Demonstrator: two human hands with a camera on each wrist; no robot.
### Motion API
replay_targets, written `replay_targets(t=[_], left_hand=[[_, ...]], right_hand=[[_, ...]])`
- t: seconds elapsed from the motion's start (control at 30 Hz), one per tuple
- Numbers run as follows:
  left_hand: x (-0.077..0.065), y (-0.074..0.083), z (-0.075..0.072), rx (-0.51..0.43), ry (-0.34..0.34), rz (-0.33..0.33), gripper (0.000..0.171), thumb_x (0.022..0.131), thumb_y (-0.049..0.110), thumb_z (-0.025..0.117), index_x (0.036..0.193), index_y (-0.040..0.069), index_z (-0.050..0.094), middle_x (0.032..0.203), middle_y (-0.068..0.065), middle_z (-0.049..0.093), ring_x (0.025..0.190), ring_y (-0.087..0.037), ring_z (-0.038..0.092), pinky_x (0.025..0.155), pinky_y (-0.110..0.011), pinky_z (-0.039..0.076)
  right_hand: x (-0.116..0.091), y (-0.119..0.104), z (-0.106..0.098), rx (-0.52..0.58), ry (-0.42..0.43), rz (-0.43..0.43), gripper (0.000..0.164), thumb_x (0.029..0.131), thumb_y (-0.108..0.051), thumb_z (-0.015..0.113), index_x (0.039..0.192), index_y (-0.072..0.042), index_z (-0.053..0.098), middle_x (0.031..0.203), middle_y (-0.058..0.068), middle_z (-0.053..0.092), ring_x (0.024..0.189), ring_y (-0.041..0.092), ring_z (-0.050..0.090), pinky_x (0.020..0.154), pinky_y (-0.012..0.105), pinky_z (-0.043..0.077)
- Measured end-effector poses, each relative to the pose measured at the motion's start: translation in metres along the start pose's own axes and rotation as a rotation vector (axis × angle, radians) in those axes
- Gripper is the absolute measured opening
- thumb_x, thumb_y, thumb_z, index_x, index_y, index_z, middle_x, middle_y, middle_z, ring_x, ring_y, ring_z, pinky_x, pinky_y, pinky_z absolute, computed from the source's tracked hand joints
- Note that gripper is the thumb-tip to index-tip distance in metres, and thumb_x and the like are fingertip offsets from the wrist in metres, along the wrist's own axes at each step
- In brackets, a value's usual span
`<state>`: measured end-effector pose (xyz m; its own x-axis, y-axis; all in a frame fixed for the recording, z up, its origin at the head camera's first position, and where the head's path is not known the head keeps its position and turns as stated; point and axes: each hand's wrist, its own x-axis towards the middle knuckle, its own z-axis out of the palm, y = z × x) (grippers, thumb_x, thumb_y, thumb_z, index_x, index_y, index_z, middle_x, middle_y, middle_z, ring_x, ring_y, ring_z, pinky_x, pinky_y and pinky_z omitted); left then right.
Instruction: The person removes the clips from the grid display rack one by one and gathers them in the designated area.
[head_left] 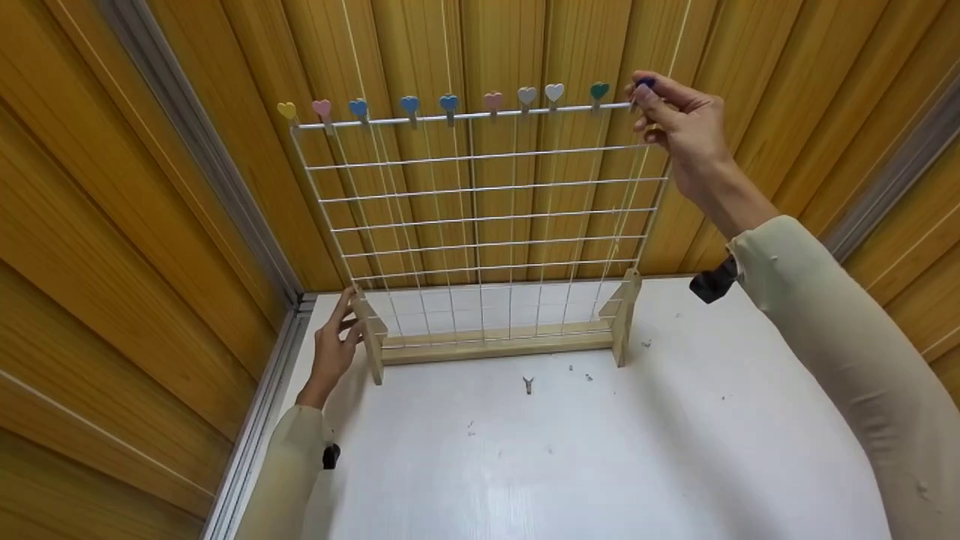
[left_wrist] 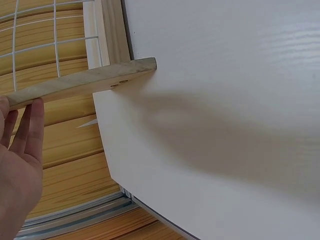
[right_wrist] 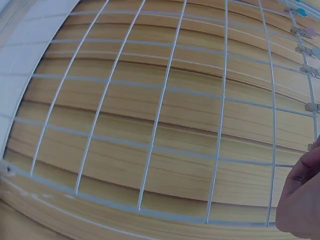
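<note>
A white wire grid [head_left: 491, 189] stands upright in a wooden stand [head_left: 495, 349]. Small heart-topped clips line its top bar, among them a yellow clip [head_left: 286, 111], a pink clip [head_left: 322, 109], a blue clip [head_left: 409, 106], a white clip [head_left: 554, 93] and a green clip [head_left: 599, 91]. At the grid's top right corner my right hand [head_left: 681, 120] pinches a dark blue heart clip [head_left: 645, 83] between thumb and fingers. My left hand [head_left: 334, 349] rests its fingertips against the outer side of the stand's left end piece [left_wrist: 85, 82]; its fingers are fairly straight.
A small grey Y-shaped piece [head_left: 528, 385] lies on the white tabletop [head_left: 517, 465] before the stand, with tiny specks around it. Wood-look panels [head_left: 420, 45] rise behind and beside the table. A metal rail [head_left: 259, 420] runs along the left edge.
</note>
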<state>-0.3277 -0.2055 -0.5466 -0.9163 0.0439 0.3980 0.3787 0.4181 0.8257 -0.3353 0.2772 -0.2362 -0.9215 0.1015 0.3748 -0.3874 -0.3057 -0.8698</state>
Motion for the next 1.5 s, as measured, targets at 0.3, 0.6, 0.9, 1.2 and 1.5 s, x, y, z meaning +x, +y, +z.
replay_targets(t=[0.3,0.6,0.9,1.2,1.5], left_hand=[[0.006,0.002,0.006,-0.008,-0.01,0.03,0.063,0.101,-0.002,0.057,0.159,0.004,0.033,0.144,-0.036,0.051,0.117,-0.052,0.064,0.088,-0.045,0.061],[-0.001,-0.002,0.003,-0.02,-0.017,-0.045,0.065,0.101,-0.001,0.058,0.16,0.01,0.034,0.147,-0.032,0.052,0.12,-0.048,0.064,0.089,-0.04,0.061],[-0.001,-0.003,0.003,0.002,-0.018,-0.007,0.064,0.101,-0.001,0.057,0.16,0.009,0.033,0.147,-0.034,0.051,0.118,-0.05,0.064,0.089,-0.042,0.061],[0.006,0.001,0.012,-0.016,-0.032,-0.016,0.064,0.102,-0.001,0.057,0.16,0.011,0.034,0.147,-0.033,0.051,0.118,-0.049,0.065,0.09,-0.043,0.06],[0.004,-0.001,0.007,-0.007,-0.016,-0.032,0.064,0.102,-0.002,0.056,0.161,0.01,0.032,0.147,-0.034,0.05,0.119,-0.051,0.064,0.09,-0.046,0.06]], right_hand=[[0.0,-0.008,-0.007,0.086,0.011,0.042,0.029,0.09,-0.01,0.074,0.118,-0.001,0.075,0.102,0.008,0.076,0.065,0.012,0.062,0.052,0.018,0.046],[-0.006,-0.007,-0.015,0.077,-0.069,0.08,0.032,0.091,-0.009,0.072,0.122,-0.001,0.073,0.108,0.009,0.077,0.08,0.015,0.071,0.064,0.019,0.054],[-0.023,-0.011,-0.021,-0.021,-0.107,0.051,0.034,0.091,-0.011,0.074,0.125,-0.002,0.072,0.108,0.006,0.079,0.089,0.013,0.066,0.067,0.019,0.053],[-0.058,0.006,-0.042,-0.174,-0.241,0.081,0.029,0.098,-0.006,0.067,0.127,-0.004,0.071,0.109,0.005,0.079,0.091,0.014,0.072,0.073,0.019,0.057],[-0.11,0.05,-0.035,-0.349,-0.325,0.23,0.023,0.101,-0.01,0.064,0.122,-0.017,0.073,0.106,-0.002,0.078,0.087,0.009,0.071,0.078,0.022,0.059]])
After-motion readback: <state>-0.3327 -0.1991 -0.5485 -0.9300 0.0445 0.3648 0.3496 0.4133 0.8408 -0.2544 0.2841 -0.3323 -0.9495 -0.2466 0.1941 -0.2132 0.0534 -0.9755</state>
